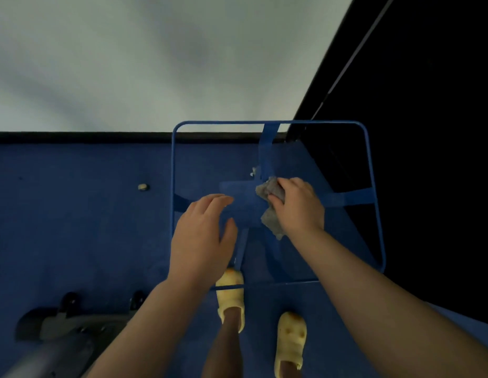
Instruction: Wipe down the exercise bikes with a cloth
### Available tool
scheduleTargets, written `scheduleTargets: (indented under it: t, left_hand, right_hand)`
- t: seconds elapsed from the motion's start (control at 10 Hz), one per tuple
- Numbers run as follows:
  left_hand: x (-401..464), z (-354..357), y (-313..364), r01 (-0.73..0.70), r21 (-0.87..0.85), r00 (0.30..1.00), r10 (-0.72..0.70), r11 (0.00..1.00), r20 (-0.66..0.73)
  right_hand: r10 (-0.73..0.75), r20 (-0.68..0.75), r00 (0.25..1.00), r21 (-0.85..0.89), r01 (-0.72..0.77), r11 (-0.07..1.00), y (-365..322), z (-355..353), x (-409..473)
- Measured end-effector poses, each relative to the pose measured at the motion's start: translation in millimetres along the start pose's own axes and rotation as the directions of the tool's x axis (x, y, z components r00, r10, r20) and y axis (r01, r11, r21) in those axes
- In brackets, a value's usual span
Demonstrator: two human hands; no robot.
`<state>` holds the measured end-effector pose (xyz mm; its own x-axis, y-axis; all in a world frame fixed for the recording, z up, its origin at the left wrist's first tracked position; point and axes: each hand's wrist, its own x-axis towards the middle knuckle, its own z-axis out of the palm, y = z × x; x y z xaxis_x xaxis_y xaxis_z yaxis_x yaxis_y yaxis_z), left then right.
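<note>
A blue metal frame with a rounded square rim and crossing flat bars stands in front of me above the blue floor. My right hand is closed on a crumpled grey cloth and presses it onto the frame's centre plate where the bars meet. My left hand hovers just left of the centre, palm down, fingers apart and holding nothing. Whether it touches the frame I cannot tell.
Grey and black equipment base sits on the blue floor at the lower left. A small pale object lies on the floor left of the frame. A white wall stands ahead, with a black panel at right. My feet in yellow clogs stand below the frame.
</note>
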<state>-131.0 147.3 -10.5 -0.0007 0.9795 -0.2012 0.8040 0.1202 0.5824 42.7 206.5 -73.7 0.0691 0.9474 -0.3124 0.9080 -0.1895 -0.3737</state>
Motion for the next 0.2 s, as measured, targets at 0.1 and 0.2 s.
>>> scheduleTargets:
  t: [0.1, 0.2]
  left_hand:
    - [1.4, 1.3, 2.5, 0.008, -0.012, 1.000, -0.008, 1.000, -0.015]
    - [0.2, -12.9, 10.7, 0.025, -0.015, 1.000, -0.025, 1.000, -0.009]
  right_hand:
    - [0.025, -0.001, 1.000, -0.043, -0.025, 0.999, -0.7, 2.3, 3.2]
    - [0.048, 0.040, 0.998, -0.021, -0.047, 0.999, -3.4, -12.8, -4.5]
